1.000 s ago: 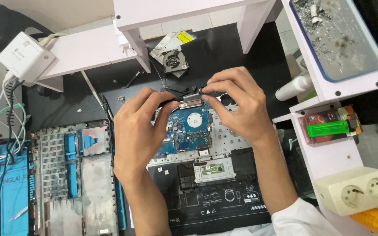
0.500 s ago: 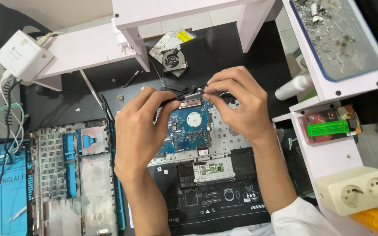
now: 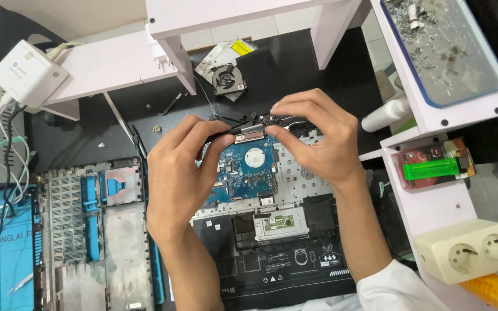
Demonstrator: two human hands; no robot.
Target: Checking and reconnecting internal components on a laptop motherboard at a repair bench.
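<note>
Hands meet over an opened laptop chassis (image 3: 295,253) lying on a dark work mat (image 3: 295,75). At its upper middle sits a blue circuit board (image 3: 248,170), the landmark for everything else. The left hand (image 3: 183,173) lies over the board's left edge, fingers curled, with thumb and forefinger pinched on a thin black tool (image 3: 226,133) that runs along the board's top edge. The right hand (image 3: 318,141) arches over the board's upper right corner, its fingertips closed together on a small dark part (image 3: 271,120) just above that corner; what exactly the part is cannot be told. The tool's tip points toward those fingertips and lies close to them.

Above the board, well apart, a small cooling fan (image 3: 226,78) lies on the mat beside a white shelf leg (image 3: 177,63). Below the board, a pale touchpad module (image 3: 280,223) sits in the chassis. Left of the board rests a grey laptop bottom cover (image 3: 93,230), and beyond it a blue mat (image 3: 1,253). Far up and left of the board stands a white adapter box (image 3: 27,72) with cables. Right of the board, a white shelf unit (image 3: 433,207) holds a green lighter (image 3: 430,169), a cream double socket (image 3: 468,250) and, higher up, a blue-rimmed tray (image 3: 445,49) of debris.
</note>
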